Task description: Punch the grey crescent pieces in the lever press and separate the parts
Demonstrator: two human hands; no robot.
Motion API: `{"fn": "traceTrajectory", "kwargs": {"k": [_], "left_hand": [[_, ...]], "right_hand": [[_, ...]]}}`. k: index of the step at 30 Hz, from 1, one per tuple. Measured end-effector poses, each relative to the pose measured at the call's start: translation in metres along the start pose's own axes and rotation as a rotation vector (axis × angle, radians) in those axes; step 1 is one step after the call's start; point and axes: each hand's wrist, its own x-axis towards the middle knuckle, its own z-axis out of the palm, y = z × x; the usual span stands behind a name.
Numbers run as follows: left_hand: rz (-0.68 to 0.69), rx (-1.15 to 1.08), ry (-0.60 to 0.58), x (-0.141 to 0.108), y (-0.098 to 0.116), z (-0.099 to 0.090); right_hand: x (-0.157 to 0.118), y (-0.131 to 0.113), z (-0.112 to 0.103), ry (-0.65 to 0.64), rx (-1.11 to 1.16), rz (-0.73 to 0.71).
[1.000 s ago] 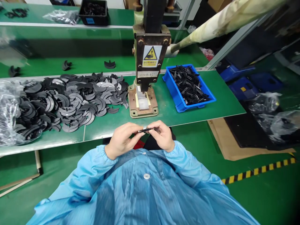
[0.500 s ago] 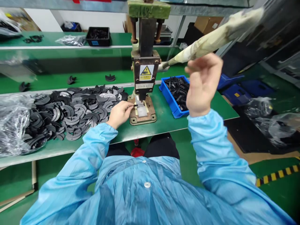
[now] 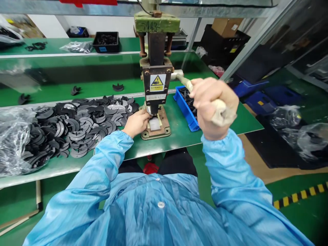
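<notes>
A hand press (image 3: 156,82) with a yellow warning sign stands in front of me, its dark ram lowered close to its base plate (image 3: 164,124). My right hand (image 3: 214,102) is wrapped round the cloth-covered lever (image 3: 188,83), whose rounded end sticks out toward me. At the left side of the base, my left hand (image 3: 138,122) has its fingertips pinched together beside the ram. The small black part seen in them earlier is mostly hidden now. A pale block (image 3: 154,124) lies on the base, just in front of the ram.
Left of the press is a heap of curved black parts (image 3: 84,124), with a clear plastic bag (image 3: 15,140) beside it. A blue bin (image 3: 186,109) of black pieces sits to the right. Behind, a black tray (image 3: 106,42) rests on the rear bench.
My right hand has closed on the lever and pulled it down toward me. The ram has come down. My left hand has moved slightly right, closer to the ram.
</notes>
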Motion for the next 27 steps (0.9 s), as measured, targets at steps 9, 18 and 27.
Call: {"fn": "traceTrajectory", "kwargs": {"k": [9, 18, 27], "left_hand": [[-0.023, -0.038, -0.013, -0.002, 0.004, -0.002], [-0.124, -0.096, 0.167, -0.137, 0.051, -0.010], [-0.681, 0.328, 0.197, -0.238, -0.022, -0.051]], "right_hand": [[-0.076, 0.030, 0.008, 0.070, -0.091, -0.064], [-0.073, 0.046, 0.028, 0.315, -0.052, -0.151], [-0.067, 0.059, 0.042, 0.453, 0.014, -0.249]]}}
